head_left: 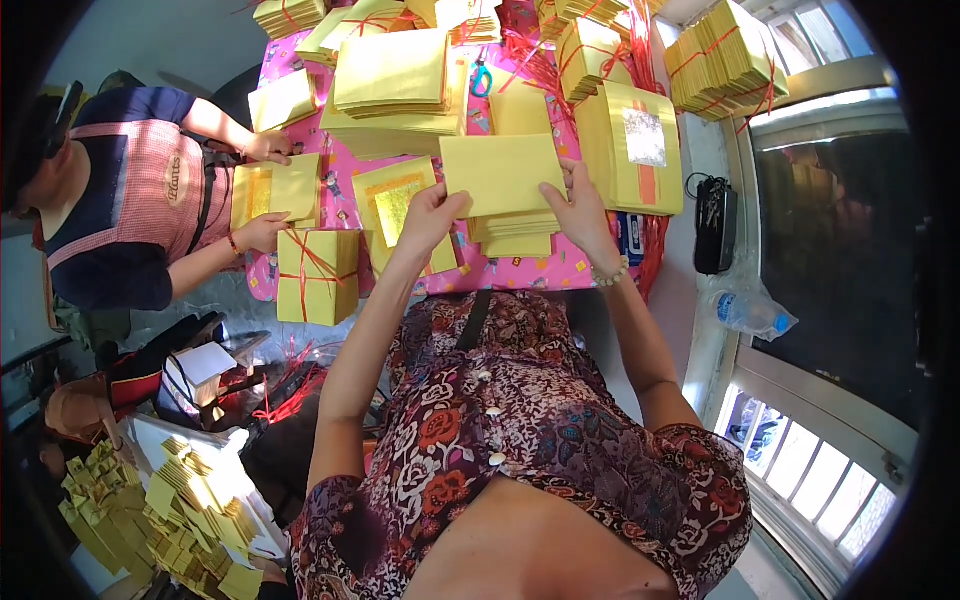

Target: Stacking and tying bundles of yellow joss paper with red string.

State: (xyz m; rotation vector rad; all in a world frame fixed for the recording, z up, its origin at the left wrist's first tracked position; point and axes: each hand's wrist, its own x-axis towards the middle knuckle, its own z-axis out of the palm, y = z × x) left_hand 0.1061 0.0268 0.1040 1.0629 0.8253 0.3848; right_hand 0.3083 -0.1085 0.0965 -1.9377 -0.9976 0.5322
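Between my two hands is a yellow folded paper packet [503, 175], held level by its near corners. My left hand [430, 218] pinches the left edge, thumb on top. My right hand [582, 208], with a beaded bracelet at the wrist, grips the right edge the same way. Just beneath lies a stack of yellow paper [512, 243]; whether the packet touches it I cannot tell. To the left of that stack, near my left hand, rests a yellow sheet with a shiny gold square [397, 208].
A pink patterned tablecloth [345, 205] covers the table. Thick yellow paper piles [392, 75] and red-tied bundles [318, 278] crowd it. Blue scissors [482, 78] and red strings [650, 240] lie there. At left, a co-worker's hands [262, 232] handle yellow paper. A plastic bottle [745, 312] lies on the right ledge.
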